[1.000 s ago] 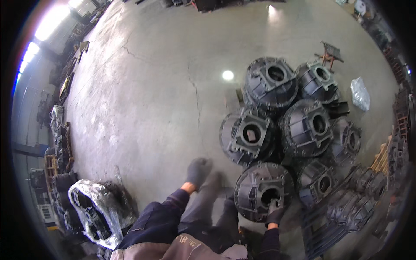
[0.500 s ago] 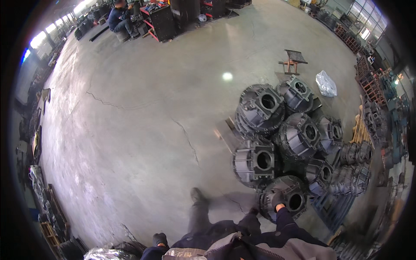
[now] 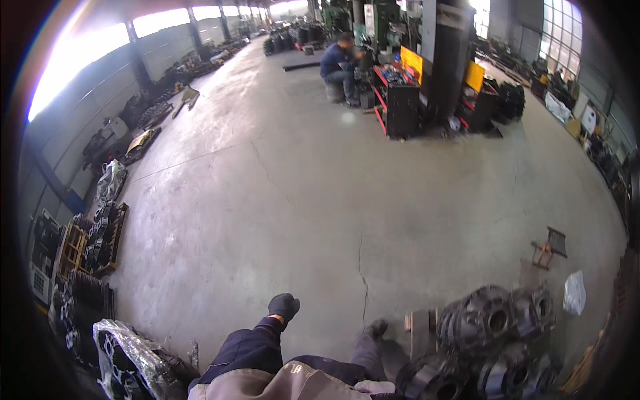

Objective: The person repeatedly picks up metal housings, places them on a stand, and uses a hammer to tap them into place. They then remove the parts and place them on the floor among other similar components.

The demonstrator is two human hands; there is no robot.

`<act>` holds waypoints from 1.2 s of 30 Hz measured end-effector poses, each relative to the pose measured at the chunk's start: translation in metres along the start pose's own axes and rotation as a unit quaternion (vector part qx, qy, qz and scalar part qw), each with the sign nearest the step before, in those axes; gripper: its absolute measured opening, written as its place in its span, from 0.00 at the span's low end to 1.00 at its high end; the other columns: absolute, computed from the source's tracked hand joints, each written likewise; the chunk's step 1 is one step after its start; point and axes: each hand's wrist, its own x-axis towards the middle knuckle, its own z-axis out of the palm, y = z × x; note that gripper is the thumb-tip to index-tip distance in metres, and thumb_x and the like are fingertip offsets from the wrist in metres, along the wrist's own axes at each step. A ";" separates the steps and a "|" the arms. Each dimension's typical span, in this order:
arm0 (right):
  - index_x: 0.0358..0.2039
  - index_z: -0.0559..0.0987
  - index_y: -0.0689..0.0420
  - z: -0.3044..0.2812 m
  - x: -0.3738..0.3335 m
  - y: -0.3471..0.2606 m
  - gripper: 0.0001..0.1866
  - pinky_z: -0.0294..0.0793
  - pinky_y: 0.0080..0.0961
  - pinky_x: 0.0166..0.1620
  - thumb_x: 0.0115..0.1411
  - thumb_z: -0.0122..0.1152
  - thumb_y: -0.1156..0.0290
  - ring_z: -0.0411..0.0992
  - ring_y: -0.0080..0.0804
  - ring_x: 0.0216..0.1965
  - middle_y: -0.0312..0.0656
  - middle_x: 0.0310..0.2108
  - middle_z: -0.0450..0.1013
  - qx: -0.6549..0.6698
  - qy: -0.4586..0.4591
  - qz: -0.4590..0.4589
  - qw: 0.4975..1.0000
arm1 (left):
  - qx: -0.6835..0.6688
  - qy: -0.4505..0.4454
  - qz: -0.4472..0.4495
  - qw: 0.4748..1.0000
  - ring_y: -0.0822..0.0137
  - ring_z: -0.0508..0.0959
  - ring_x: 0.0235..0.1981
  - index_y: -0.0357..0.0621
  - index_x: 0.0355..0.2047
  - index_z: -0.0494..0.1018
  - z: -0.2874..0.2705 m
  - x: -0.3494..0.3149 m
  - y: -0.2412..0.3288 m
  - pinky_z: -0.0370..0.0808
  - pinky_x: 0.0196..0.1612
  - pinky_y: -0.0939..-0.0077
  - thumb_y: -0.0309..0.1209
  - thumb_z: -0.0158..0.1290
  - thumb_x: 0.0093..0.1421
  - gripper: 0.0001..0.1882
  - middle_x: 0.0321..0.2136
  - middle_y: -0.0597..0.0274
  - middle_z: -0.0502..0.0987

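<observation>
My left hand, in a dark glove, hangs in front of me over the bare concrete floor. Its fingers look curled in, and nothing shows in them. My right hand is out of view. Down to the right, several dark cast-metal housings with round openings stand close together, partly cut off by the lower edge. A wooden pallet piece sticks out beside them. One of my shoes shows near that wood.
A small folding stool and a clear plastic bag are at the right. Plastic-wrapped castings stand at the lower left. Farther off, a person sits by a black and red tool cabinet near a dark pillar.
My view has swung up and to the left, so the housings now lie lower right. The right hand has left the housing it was touching and gone out of view; the left hand has swung forward.
</observation>
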 end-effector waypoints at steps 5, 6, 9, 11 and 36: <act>0.33 0.85 0.56 -0.026 0.114 -0.119 0.11 0.72 0.34 0.36 0.62 0.59 0.64 0.76 0.35 0.32 0.41 0.30 0.80 -0.050 -0.043 -0.070 0.995 | -0.023 0.009 -0.040 0.999 0.39 0.83 0.38 0.39 0.31 0.84 -0.042 0.071 0.041 0.79 0.44 0.46 0.47 0.51 0.59 0.23 0.33 0.39 0.82; 0.33 0.85 0.56 -0.033 0.127 -0.133 0.11 0.73 0.35 0.36 0.62 0.59 0.64 0.76 0.36 0.32 0.41 0.30 0.80 -0.056 -0.047 -0.087 0.994 | -0.021 0.000 -0.049 0.999 0.38 0.83 0.38 0.39 0.31 0.84 -0.044 0.074 0.043 0.79 0.44 0.46 0.47 0.50 0.59 0.23 0.33 0.39 0.82; 0.34 0.85 0.55 -0.060 0.157 -0.161 0.11 0.73 0.36 0.38 0.62 0.58 0.64 0.77 0.38 0.35 0.43 0.32 0.80 -0.081 -0.043 -0.147 0.985 | -0.014 -0.045 -0.102 0.994 0.39 0.83 0.39 0.39 0.31 0.84 -0.042 0.093 0.046 0.79 0.45 0.48 0.48 0.51 0.59 0.23 0.32 0.39 0.83; 0.34 0.85 0.55 -0.086 0.173 -0.168 0.12 0.74 0.37 0.40 0.62 0.58 0.64 0.77 0.40 0.36 0.44 0.33 0.81 -0.111 -0.009 -0.171 0.979 | 0.073 -0.094 -0.065 0.991 0.39 0.83 0.39 0.39 0.30 0.84 -0.032 0.120 0.048 0.78 0.44 0.47 0.48 0.48 0.62 0.24 0.33 0.40 0.83; 0.29 0.87 0.55 -0.142 0.301 -0.212 0.15 0.79 0.39 0.36 0.59 0.56 0.61 0.81 0.43 0.28 0.45 0.27 0.82 0.015 0.158 0.267 0.951 | 0.000 -0.028 0.539 0.842 0.52 0.79 0.24 0.35 0.27 0.77 -0.020 0.698 0.713 0.73 0.31 0.53 0.39 0.54 0.65 0.18 0.23 0.49 0.82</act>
